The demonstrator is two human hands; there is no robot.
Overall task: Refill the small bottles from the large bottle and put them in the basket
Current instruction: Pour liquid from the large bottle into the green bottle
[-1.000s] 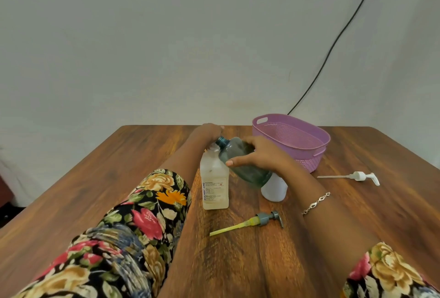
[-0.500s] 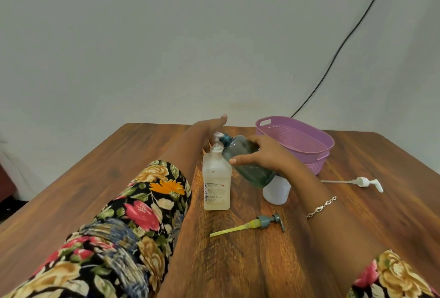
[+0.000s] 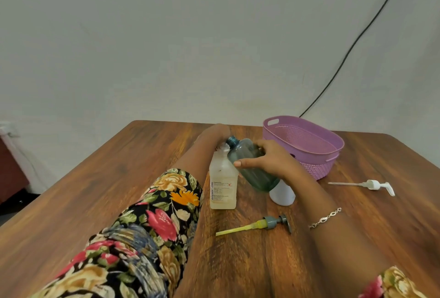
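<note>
A clear square bottle (image 3: pixel 222 185) with a printed label stands upright mid-table. My left hand (image 3: pixel 212 134) reaches behind its top, and the fingers seem curled at its neck. My right hand (image 3: pixel 269 159) grips a teal see-through bottle (image 3: pixel 256 176), tilted with its open blue neck touching the clear bottle's mouth. A small white bottle (image 3: pixel 282 194) stands just behind and below the teal one, partly hidden by my right wrist. The purple basket (image 3: pixel 333 141) sits at the back right with nothing visible inside.
A grey pump head with a yellow tube (image 3: pixel 262 223) lies in front of the bottles. A white pump head with its tube (image 3: pixel 373 184) lies at the right. The wooden table (image 3: pixel 119 178) ends at a pale wall, where a black cable (image 3: pixel 357 38) hangs.
My left hand's fingers stretched out straight half a second ago and now curl back at the clear bottle's neck. The teal bottle stays tilted against the clear bottle's mouth.
</note>
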